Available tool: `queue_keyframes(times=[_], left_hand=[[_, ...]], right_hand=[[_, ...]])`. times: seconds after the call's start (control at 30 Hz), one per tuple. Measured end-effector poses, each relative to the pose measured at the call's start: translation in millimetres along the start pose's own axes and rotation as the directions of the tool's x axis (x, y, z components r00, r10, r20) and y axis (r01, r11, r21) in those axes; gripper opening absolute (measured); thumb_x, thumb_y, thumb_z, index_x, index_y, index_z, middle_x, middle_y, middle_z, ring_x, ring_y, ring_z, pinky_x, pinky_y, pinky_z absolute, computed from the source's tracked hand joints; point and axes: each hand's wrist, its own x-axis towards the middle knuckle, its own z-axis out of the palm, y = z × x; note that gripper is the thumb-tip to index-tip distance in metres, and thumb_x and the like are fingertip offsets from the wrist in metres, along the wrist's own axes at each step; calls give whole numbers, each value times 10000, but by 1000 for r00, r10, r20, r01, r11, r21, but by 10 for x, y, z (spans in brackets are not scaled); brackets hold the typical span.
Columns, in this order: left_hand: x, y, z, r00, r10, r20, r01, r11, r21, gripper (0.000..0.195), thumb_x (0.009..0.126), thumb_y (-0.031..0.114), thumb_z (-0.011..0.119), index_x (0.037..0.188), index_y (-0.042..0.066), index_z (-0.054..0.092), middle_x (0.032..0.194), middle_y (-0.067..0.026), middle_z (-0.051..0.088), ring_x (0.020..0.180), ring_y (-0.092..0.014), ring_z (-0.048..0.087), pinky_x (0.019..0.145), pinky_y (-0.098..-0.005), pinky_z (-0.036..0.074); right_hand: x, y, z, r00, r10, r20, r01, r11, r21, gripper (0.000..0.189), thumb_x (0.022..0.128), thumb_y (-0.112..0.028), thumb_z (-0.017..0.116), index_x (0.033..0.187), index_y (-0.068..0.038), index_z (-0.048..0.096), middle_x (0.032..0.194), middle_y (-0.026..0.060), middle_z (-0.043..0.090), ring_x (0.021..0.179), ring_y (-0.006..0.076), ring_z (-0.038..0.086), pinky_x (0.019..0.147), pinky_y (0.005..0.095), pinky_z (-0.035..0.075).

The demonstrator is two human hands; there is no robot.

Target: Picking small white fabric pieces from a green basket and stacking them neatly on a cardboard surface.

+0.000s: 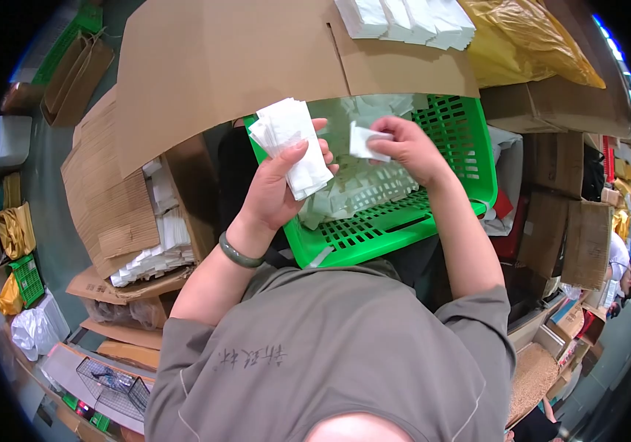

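Note:
My left hand (269, 190) holds a fanned bundle of flat white packets (307, 157), with the thumb pressed across the front. To its right, my right hand (416, 153) pinches one small white piece (360, 142), blurred at its edge, between thumb and fingers. Both hands are above a green plastic basket (392, 243) at my lap. Inside the basket lie many pale, flat, partly see-through pieces (359, 193); their exact kind is hard to tell. A cardboard sheet (227, 72) covers the basket's far side, and several stacks of white packets (409, 22) rest on it.
At the left, an open cardboard box (127, 221) holds more white packets (166, 243). A yellow plastic bag (520, 44) lies at the far right over a cardboard box (547, 105). A wire basket (111, 387) stands at lower left. Other people (622, 265) are at the right edge.

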Motion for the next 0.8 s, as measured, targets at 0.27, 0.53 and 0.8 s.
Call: queue_keyframes(times=[0.27, 0.53, 0.8], left_hand=[[36, -56, 34, 948, -313, -63, 319, 927, 198, 396, 940, 242, 573, 1259, 13, 522, 1019, -81, 630, 912, -170, 631, 821, -339, 530], [-148, -151, 145, 888, -437, 144, 424, 899, 113, 672, 920, 537, 505, 1356, 38, 391, 1158, -73, 581, 1034, -173, 608, 835, -322, 543], [-225, -102, 197, 901, -432, 43, 417, 890, 186, 448, 938, 303, 579, 1283, 35, 477, 1118, -65, 593, 998, -153, 609, 829, -316, 529]], right_hand=[[-661, -605, 274, 899, -341, 275, 397, 899, -186, 212, 821, 73, 626, 1016, -6, 654, 942, 25, 654, 860, 121, 608, 758, 268, 484], [-668, -809, 545, 910, -326, 258, 414, 759, -502, 492, 746, 47, 670, 1199, -91, 538, 886, 78, 637, 818, 223, 638, 742, 333, 513], [-660, -596, 699, 786, -618, 33, 490, 589, -642, 437, 731, 33, 681, 1143, -45, 557, 881, 91, 629, 836, 278, 622, 742, 351, 504]])
